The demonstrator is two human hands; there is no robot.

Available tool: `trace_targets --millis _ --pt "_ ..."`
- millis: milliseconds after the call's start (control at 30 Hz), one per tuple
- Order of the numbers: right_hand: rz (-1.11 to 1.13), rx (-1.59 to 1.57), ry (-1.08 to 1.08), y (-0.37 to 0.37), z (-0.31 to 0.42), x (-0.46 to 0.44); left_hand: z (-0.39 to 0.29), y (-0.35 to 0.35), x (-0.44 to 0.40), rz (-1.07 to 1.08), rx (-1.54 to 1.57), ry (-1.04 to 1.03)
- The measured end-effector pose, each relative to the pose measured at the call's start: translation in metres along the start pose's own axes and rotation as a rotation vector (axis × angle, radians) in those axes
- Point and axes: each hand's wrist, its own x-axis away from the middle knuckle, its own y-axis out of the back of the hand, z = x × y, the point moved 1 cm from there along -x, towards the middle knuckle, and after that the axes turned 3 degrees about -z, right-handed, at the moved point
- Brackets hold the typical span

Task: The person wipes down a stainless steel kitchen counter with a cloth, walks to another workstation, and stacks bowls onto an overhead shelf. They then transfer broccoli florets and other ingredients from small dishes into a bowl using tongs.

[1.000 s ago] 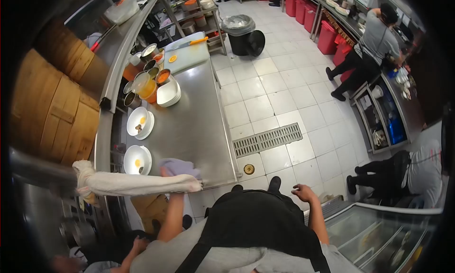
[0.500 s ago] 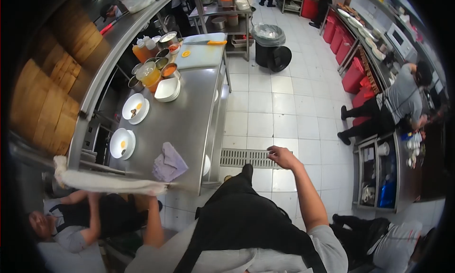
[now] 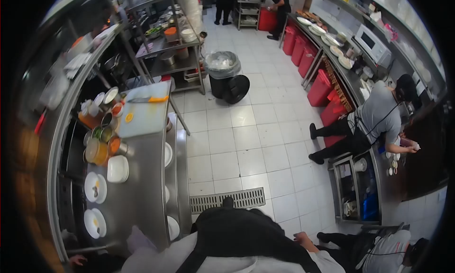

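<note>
My right hand (image 3: 302,238) hangs low beside my black apron (image 3: 241,230), partly cut off by my sleeve. Its fingers look loosely apart, with nothing visible in them. My left hand does not show. On the steel table (image 3: 142,187) to my left, a purple cloth (image 3: 138,240) lies near the front end, partly hidden by my body. Two white bowls with yellow bits in them, the nearer bowl (image 3: 95,223) and the farther bowl (image 3: 95,187), stand along the table's left side. A stack of square white dishes (image 3: 117,168) is beyond them.
A cutting board (image 3: 144,112) with an orange-handled knife (image 3: 156,99) lies at the table's far end. Ahead stands a lined bin (image 3: 222,67). A floor drain (image 3: 227,200) crosses the tiles. Co-workers stand at right; another person's hand (image 3: 78,259) shows bottom left.
The view has moved forward and turned, so the table sits farther left. My right hand has dropped toward my side. My left arm and the rolled white cloth near it have left view.
</note>
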Motion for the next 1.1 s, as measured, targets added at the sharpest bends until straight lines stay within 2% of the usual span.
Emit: trace_targets --millis 133,267,433,500,533,633,700,767,833,933,967,1033,1067,1100 --pt "0.058 0.118 0.142 0.013 0.014 0.04 -0.07 0.022 -0.043 0.019 -0.117 0.012" --pt "0.149 0.321 0.446 -0.01 0.079 0.023 -0.145 0.038 -0.09 0.019 -0.218 0.036" --pt "0.225 0.504 0.875 -0.011 0.21 -0.024 -0.248 0.02 -0.14 0.01 -0.259 0.034" --pt "0.243 0.584 1.087 0.005 0.283 -0.058 -0.294 -0.002 -0.158 0.015 -0.245 0.006" --pt "0.249 0.61 1.102 0.019 0.326 -0.074 -0.32 -0.016 -0.171 0.018 -0.234 -0.022" --pt "0.365 0.091 0.512 0.037 0.453 -0.118 -0.381 -0.059 -0.188 0.034 -0.186 -0.093" --pt "0.293 0.037 0.434 0.053 0.541 -0.12 -0.419 -0.084 -0.204 0.061 -0.156 -0.136" --pt "0.193 0.06 0.57 0.058 0.623 -0.096 -0.452 -0.103 -0.223 0.087 -0.131 -0.17" --pt "0.218 0.041 0.623 0.048 0.69 -0.099 -0.478 -0.109 -0.245 0.103 -0.128 -0.189" --pt "0.249 0.05 0.683 0.029 0.751 -0.097 -0.511 -0.096 -0.276 0.12 -0.144 -0.217" --pt "0.277 0.042 0.712 0.026 0.774 -0.097 -0.527 -0.086 -0.283 0.118 -0.144 -0.271" --pt "0.332 0.036 0.635 0.023 0.791 -0.089 -0.555 -0.067 -0.312 0.095 -0.145 -0.452" --pt "0.45 0.085 0.55 0.025 0.799 -0.116 -0.58 -0.052 -0.329 0.052 -0.144 -0.579" --pt "0.366 0.13 0.515 0.025 0.809 -0.105 -0.609 -0.039 -0.348 -0.022 -0.151 -0.717"
